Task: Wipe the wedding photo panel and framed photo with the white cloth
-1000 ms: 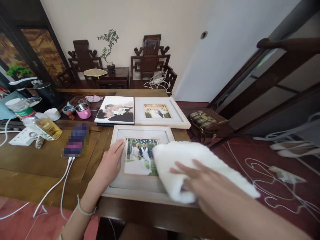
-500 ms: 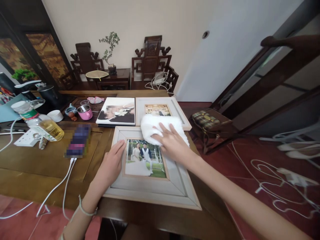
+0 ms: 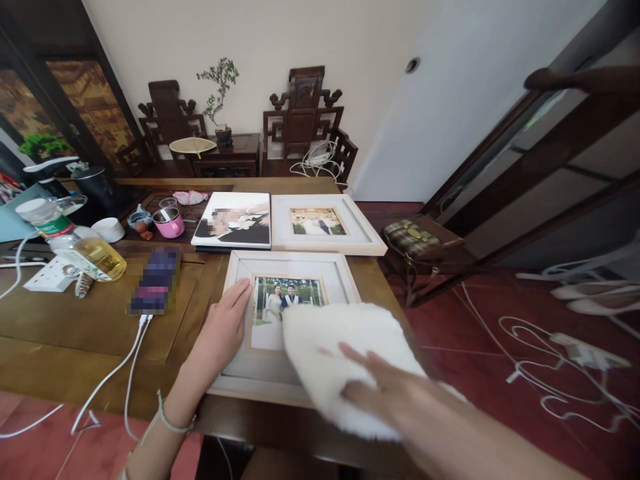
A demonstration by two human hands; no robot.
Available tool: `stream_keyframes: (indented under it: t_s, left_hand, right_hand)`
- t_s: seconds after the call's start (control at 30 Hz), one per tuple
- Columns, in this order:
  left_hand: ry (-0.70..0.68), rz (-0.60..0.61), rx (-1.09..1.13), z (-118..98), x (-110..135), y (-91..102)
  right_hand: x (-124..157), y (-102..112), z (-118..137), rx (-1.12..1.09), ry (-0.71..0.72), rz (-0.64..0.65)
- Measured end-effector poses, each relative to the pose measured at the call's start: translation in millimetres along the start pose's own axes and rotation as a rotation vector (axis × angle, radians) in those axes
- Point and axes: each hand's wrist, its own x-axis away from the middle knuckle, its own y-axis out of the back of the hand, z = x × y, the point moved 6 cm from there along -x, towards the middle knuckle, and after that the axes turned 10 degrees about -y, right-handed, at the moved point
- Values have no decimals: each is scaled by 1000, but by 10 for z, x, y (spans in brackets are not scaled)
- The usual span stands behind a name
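Note:
A white framed wedding photo [image 3: 263, 313] lies on the wooden table with its lower right part covered. My left hand [image 3: 227, 320] rests along its left border, fingers stretched out and lying on the frame; the thumb is hidden. In my right hand [image 3: 380, 390], blurred by motion, is a fluffy white cloth [image 3: 345, 340]. The cloth spreads over the lower right of the photo and past the frame's right edge. Behind it lie a second white picture frame [image 3: 363, 233] and a photo album [image 3: 240, 237] with a picture on its cover.
Left on the table [image 3: 100, 347] are a phone [image 3: 155, 280] with white cables, a bottle of yellow liquid [image 3: 107, 257], a power strip [image 3: 47, 277], a pink cup [image 3: 170, 222] and a white bowl [image 3: 109, 230]. A plaid bag [image 3: 413, 237] sits beyond the right edge.
My right hand has swept the cloth toward me and to the right, from the frame's upper right corner to its lower right. The rear frame's photo is uncovered. My left hand stays put.

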Motion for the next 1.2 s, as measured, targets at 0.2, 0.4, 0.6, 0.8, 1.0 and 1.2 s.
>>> stream_keyframes:
  t_s: [0.2,0.4,0.6,0.8,1.0,1.2]
  left_hand:
    - [5,-4,13,-1,2,6]
    - [-16,-39,23,7,2,0]
    - [-17,-36,23,11,-2,-8]
    - [-24,-25,10,-4,-4,1]
    - [-6,33,-19,-17,0,10]
    - [-11,23,-10,-12,-2,7]
  right_hand:
    - [-640,425,-613,314,-171,-292]
    - [-981,-165,-491,375,45,-73]
    - [-450,-437,-193,143,23,72]
    - [40,-188,123,-51,38,86]
    - [-536,-252,-251,144,-106,57]
    - [-1058,-353,-642,305,-102,-88]
